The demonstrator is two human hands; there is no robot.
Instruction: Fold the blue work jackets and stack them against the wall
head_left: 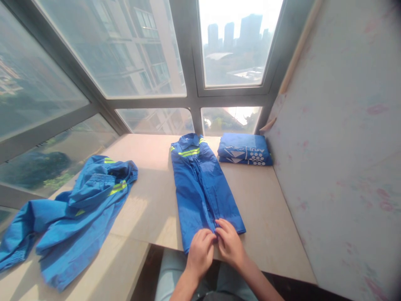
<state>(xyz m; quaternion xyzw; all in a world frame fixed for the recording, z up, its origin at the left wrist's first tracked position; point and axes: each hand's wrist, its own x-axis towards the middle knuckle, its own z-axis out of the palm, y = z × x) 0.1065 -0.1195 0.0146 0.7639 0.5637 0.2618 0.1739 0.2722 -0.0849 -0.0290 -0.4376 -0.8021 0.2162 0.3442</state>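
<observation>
A blue work jacket [200, 184] with yellow reflective stripes lies in front of me, folded long and narrow, its collar toward the window. At its near edge, my left hand [201, 251] is closed, thumb and fingers pinching the cloth by the front opening. Right beside it, my right hand [229, 241] has its fingers curled on the same part of the jacket. The fingertips of both hands almost meet, and the bit of cloth between them is partly hidden.
Another blue garment with yellow stripes [84, 209] lies crumpled on the left of the pale tabletop [150, 188]. Folded blue clothes with white print [244, 149] are stacked at the back right. Windows [238, 46] stand behind, and a flower-patterned wall [338, 159] borders the right side.
</observation>
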